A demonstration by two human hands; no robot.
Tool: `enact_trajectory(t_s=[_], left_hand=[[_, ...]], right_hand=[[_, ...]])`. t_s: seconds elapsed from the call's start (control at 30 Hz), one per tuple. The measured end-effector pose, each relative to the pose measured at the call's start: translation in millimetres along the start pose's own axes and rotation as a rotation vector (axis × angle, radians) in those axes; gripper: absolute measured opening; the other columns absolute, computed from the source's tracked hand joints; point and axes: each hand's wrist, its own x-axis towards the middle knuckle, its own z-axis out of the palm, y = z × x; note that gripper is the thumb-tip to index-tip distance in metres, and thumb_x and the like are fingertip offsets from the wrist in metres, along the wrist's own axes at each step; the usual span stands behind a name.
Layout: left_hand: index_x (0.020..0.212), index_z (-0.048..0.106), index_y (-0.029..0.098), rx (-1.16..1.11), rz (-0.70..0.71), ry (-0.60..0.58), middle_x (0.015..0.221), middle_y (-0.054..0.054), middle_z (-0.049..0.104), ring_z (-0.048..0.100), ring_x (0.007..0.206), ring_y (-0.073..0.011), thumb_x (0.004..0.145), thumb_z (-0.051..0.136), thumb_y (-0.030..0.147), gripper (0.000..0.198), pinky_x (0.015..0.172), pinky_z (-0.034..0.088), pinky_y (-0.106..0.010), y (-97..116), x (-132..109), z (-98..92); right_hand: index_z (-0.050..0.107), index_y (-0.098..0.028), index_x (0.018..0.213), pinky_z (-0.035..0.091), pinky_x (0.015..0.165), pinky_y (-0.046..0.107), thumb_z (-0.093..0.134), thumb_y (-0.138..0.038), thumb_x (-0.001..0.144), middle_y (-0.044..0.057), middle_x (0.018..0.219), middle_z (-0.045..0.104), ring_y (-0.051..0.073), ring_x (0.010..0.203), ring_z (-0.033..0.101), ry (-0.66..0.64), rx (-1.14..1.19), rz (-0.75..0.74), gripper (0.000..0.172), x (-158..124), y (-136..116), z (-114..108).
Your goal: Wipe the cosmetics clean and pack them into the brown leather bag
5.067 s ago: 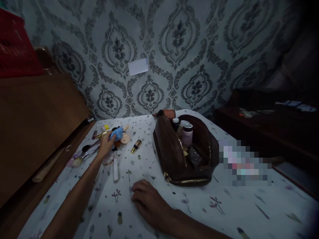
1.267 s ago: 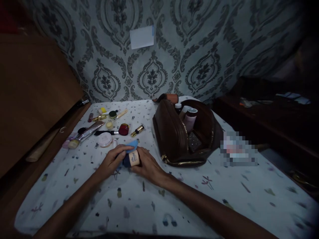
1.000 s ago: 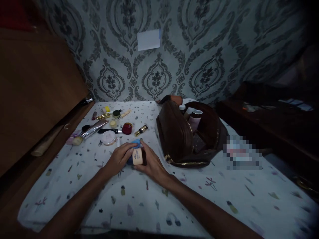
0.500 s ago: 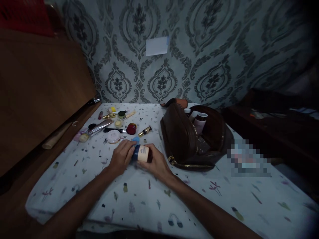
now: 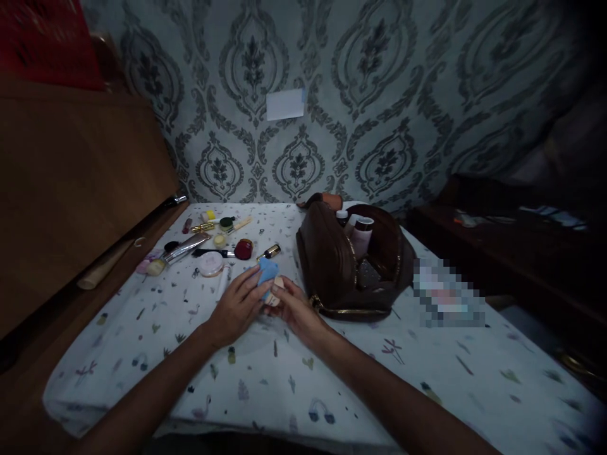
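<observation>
Nearest the camera, both forearms reach out over the bed (image 5: pixel 246 392), whose printed sheet carries everything. Mid-bed, the left hand (image 5: pixel 236 308) pinches a blue sponge (image 5: pixel 267 270) between thumb and fingers. The right hand (image 5: pixel 294 309) curls around a small beige bottle (image 5: pixel 274 292). Sponge and bottle touch each other, held low over the sheet just left of the bag (image 5: pixel 329 265).

The brown bag lies unzipped with its mouth open upward. Inside it stand a pale bottle with a dark cap (image 5: pixel 361 235) and a smaller white-capped bottle (image 5: pixel 341 218), with a glittery piece (image 5: pixel 367 275) lower down. What else it holds is too dark to tell.

Left of the bag and beyond the hands, loose pieces lie scattered: a white tube (image 5: pixel 222 282), a round compact (image 5: pixel 210 264), a red jar (image 5: pixel 243 248), a gold lipstick (image 5: pixel 270 252), a silver tube (image 5: pixel 184 248) and a green jar (image 5: pixel 226 222), with more small bits near the far left edge.

As things lie, only a few pieces are in the bag and most are out on the sheet. The pair in the hands is in neither place.
</observation>
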Motion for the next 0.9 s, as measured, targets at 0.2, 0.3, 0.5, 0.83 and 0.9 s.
enact_trajectory(t_s=[0.2,0.3,0.5,0.83,0.9], left_hand=[[0.147,0.037,0.020,-0.061,-0.263,-0.029,0.135,-0.016,0.053,0.051,0.127,-0.0278,0.099,0.044,0.031,0.050,0.105,0.045,-0.045,2.4,-4.9,-0.2],[0.141,0.042,0.017,-0.139,-0.379,-0.032,0.128,-0.017,0.056,0.055,0.119,-0.0270,0.099,0.044,0.037,0.047,0.100,0.047,-0.042,2.1,-3.9,-3.3],[0.124,0.054,0.017,-0.398,-0.625,0.022,0.110,-0.010,0.064,0.060,0.100,-0.0244,0.096,0.041,0.050,0.045,0.091,0.047,-0.039,2.8,4.6,-11.4],[0.127,0.054,0.019,-0.727,-0.754,0.015,0.121,-0.011,0.062,0.060,0.106,-0.0260,0.094,0.034,0.065,0.061,0.092,0.047,-0.038,2.0,-0.2,-10.8],[0.132,0.051,0.018,-0.647,-0.624,0.007,0.126,-0.013,0.059,0.057,0.112,-0.0283,0.089,0.041,0.071,0.069,0.097,0.045,-0.040,-0.1,-2.8,-10.0]], right_hand=[[0.054,-0.021,0.090,0.037,0.044,0.020,0.079,-0.056,0.069,-0.003,0.071,0.063,0.010,0.050,0.058,-0.091,-0.055,0.055,0.048,-2.9,-1.5,1.6],[0.052,-0.021,0.088,0.038,0.047,0.020,0.080,-0.053,0.070,-0.003,0.072,0.062,0.010,0.054,0.057,-0.106,-0.074,0.010,0.046,-4.6,-1.2,2.8],[0.050,-0.024,0.106,0.049,0.062,0.025,0.081,-0.051,0.068,0.000,0.092,0.060,0.014,0.074,0.061,-0.107,-0.276,-0.140,0.055,-8.2,1.1,4.0],[0.051,-0.024,0.118,0.052,0.077,0.031,0.077,-0.033,0.074,0.006,0.118,0.057,0.020,0.096,0.060,-0.067,-0.713,-0.445,0.053,-13.5,8.5,1.5],[0.050,-0.024,0.117,0.051,0.074,0.029,0.077,-0.036,0.073,0.005,0.110,0.058,0.019,0.091,0.060,-0.057,-0.675,-0.403,0.054,-14.0,7.0,2.0]])
